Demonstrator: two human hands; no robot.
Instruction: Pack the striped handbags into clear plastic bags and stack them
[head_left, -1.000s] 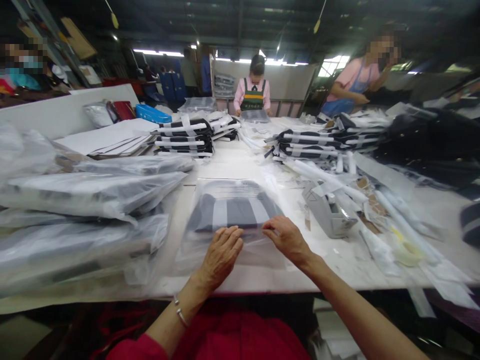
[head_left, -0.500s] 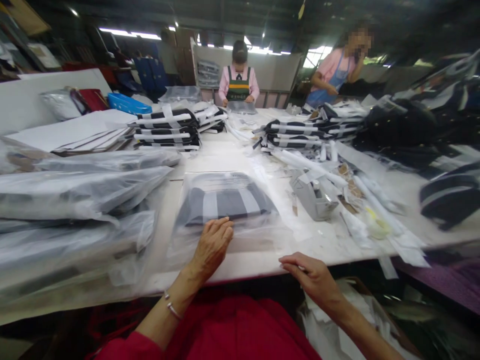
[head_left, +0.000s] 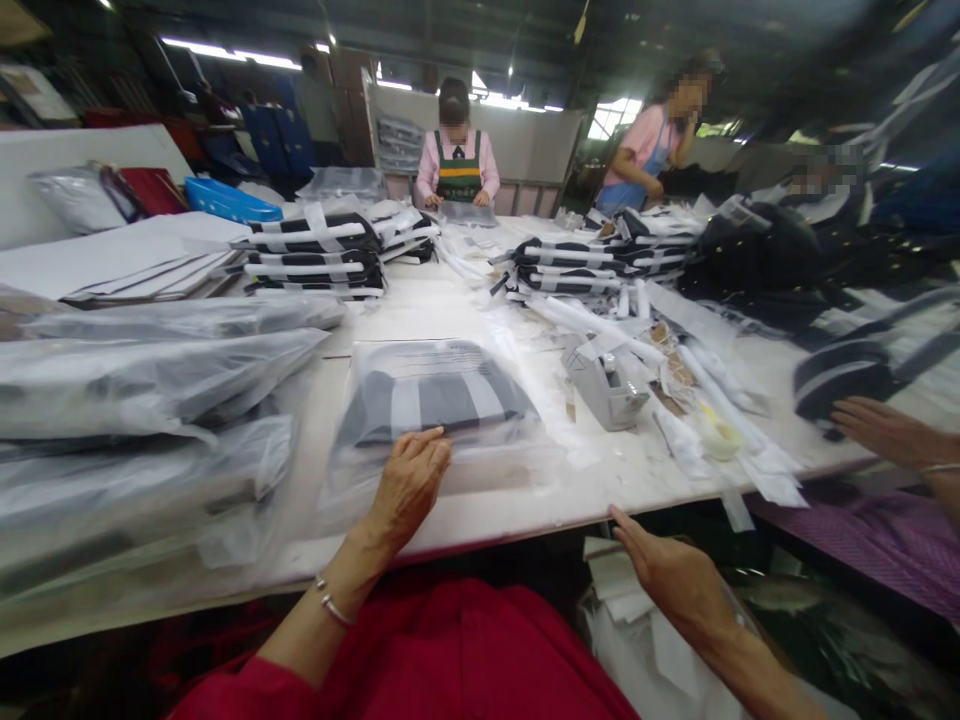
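Note:
A folded dark-and-white striped garment in a clear plastic bag (head_left: 431, 400) lies on the white table (head_left: 525, 500) in front of me. My left hand (head_left: 405, 485) rests flat on the bag's near edge, fingers stretched out. My right hand (head_left: 671, 580) hangs below the table's front edge, over a pile of white paper strips (head_left: 622, 590); its fingers look loosely extended with nothing seen in them.
Bagged garments (head_left: 150, 380) are piled at the left. A grey tape dispenser (head_left: 604, 385) stands right of the bag, among paper strips. Stacks of striped garments (head_left: 315, 255) lie further back. Another person's hand (head_left: 885, 430) reaches in at the right; two co-workers stand at the far end.
My right hand left the bag and dropped below the table edge to the right. The left hand stayed on the bag. The view swung right, and another person's hand appeared.

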